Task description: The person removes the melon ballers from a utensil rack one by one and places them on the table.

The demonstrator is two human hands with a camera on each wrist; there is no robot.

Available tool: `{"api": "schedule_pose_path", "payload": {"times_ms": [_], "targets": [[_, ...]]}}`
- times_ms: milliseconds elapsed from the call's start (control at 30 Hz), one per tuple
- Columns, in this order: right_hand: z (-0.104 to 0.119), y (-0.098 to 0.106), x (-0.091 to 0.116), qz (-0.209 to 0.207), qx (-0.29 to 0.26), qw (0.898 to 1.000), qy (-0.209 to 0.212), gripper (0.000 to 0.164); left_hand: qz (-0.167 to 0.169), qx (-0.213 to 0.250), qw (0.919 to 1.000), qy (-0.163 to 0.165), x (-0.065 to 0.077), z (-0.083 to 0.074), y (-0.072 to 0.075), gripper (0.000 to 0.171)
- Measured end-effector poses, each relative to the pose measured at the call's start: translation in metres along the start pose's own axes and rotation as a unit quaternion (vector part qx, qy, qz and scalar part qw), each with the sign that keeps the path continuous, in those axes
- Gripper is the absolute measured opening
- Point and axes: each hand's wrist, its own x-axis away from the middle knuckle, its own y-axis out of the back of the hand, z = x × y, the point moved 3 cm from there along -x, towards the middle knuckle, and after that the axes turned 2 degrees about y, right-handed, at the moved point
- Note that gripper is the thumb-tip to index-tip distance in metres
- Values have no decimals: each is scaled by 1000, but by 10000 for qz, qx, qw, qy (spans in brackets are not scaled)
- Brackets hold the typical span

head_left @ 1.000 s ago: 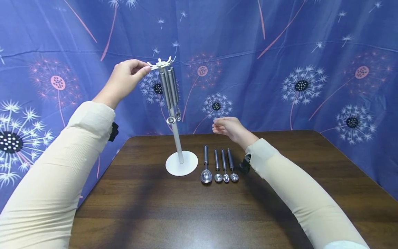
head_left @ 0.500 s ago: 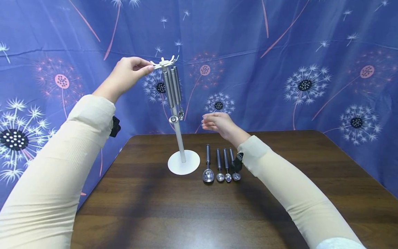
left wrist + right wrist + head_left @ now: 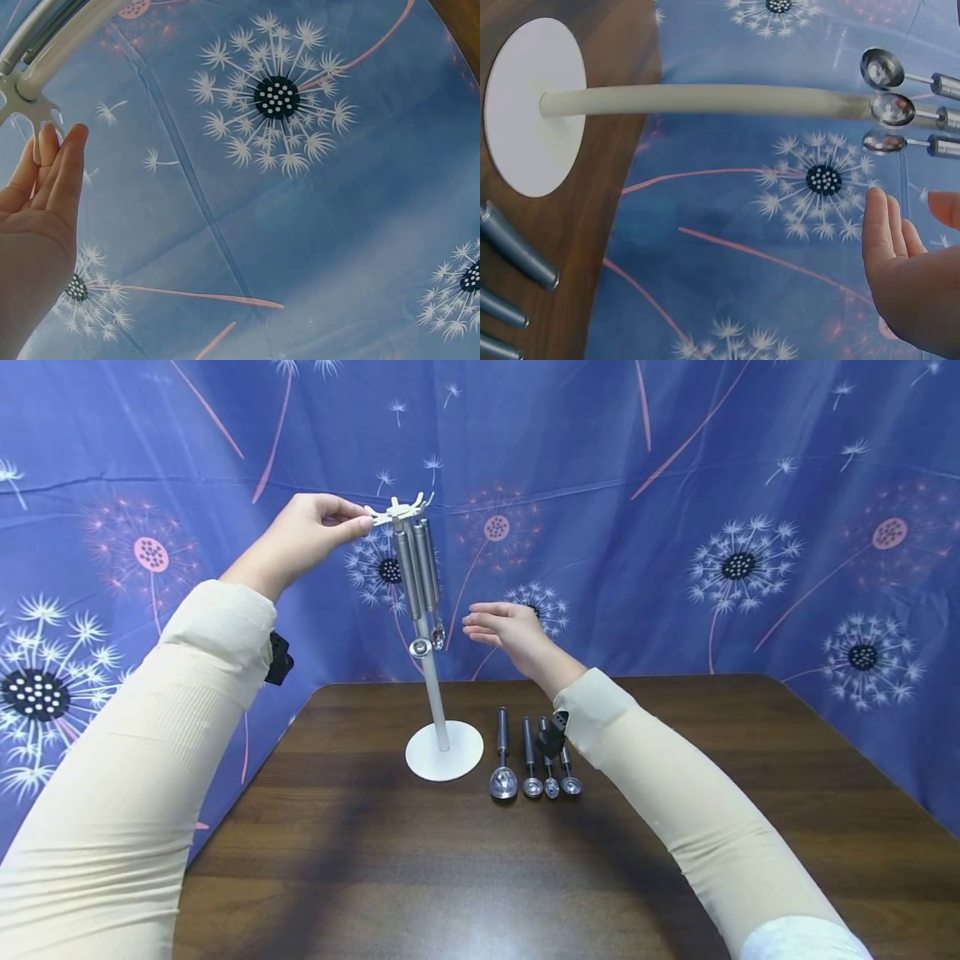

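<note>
A white stand (image 3: 434, 693) with a round base and a hooked top (image 3: 397, 512) rises from the table. My left hand (image 3: 307, 531) pinches one hook of that top between thumb and fingers, as the left wrist view also shows. Three metal scoops (image 3: 891, 109) with thick grey handles hang from the hooks, bowls downward. My right hand (image 3: 513, 631) is in the air to the right of them, fingers straight and holding nothing. In the right wrist view its fingertips lie just below the hanging bowls, with the thumb held apart.
Right of the base, a large scoop (image 3: 503, 783) and several smaller scoops (image 3: 532, 787) lie in a row on the brown wooden table (image 3: 420, 860), handles pointing away. The right wrist camera (image 3: 553, 733) partly covers them. A blue dandelion-patterned cloth (image 3: 600, 568) hangs behind.
My right hand has moved left and up, closer to the hanging scoops. My left hand keeps its pinch on the hook. The whole head view has shifted slightly.
</note>
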Motion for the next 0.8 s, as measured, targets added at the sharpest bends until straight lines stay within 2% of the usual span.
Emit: {"api": "schedule_pose_path", "payload": {"times_ms": [100, 333, 633, 800], "targets": [[6, -6, -1, 47, 4, 9999, 162, 37, 89, 87, 9999, 13, 1, -2, 2, 50], [16, -21, -6, 291, 141, 9986, 421, 39, 46, 39, 10000, 1, 2, -3, 0, 49], [34, -40, -20, 184, 224, 9969, 735, 37, 3, 8, 10000, 50, 2, -3, 2, 49], [38, -46, -20, 266, 465, 9935, 1001, 35, 31, 43, 9999, 94, 2, -4, 1, 50]]}}
